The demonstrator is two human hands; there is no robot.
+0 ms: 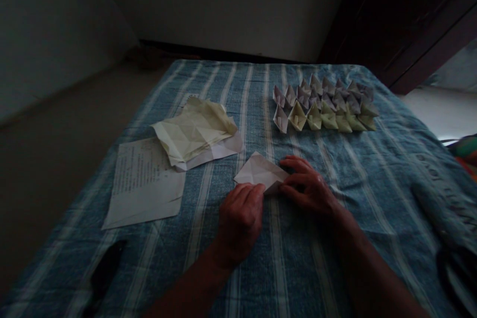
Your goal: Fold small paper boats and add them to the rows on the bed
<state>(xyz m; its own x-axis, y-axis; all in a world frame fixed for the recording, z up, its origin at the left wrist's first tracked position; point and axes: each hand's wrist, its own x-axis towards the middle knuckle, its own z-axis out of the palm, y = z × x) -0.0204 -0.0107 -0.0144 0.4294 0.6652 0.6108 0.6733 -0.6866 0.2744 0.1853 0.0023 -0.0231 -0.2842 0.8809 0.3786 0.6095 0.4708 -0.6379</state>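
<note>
A partly folded sheet of white paper [259, 169] lies on the striped cloth between my two hands. My left hand [242, 216] has its fingers curled and closed on the paper's near edge. At the paper's right corner, my right hand [307, 186] pinches the edge between thumb and fingers. Behind and to the right stand rows of folded paper boats [322, 117], yellowish in front and pale purple or white behind. Creased yellowish sheets [194, 129] are stacked to the left, over a white sheet, beside a printed page [143, 184].
Scissors [449, 248] with black handles lie at the right edge. A dark object [106, 271], its kind unclear, rests at the near left. Blue striped cloth [208, 238] covers the whole surface. A wall and dark cabinet [402, 20] stand beyond.
</note>
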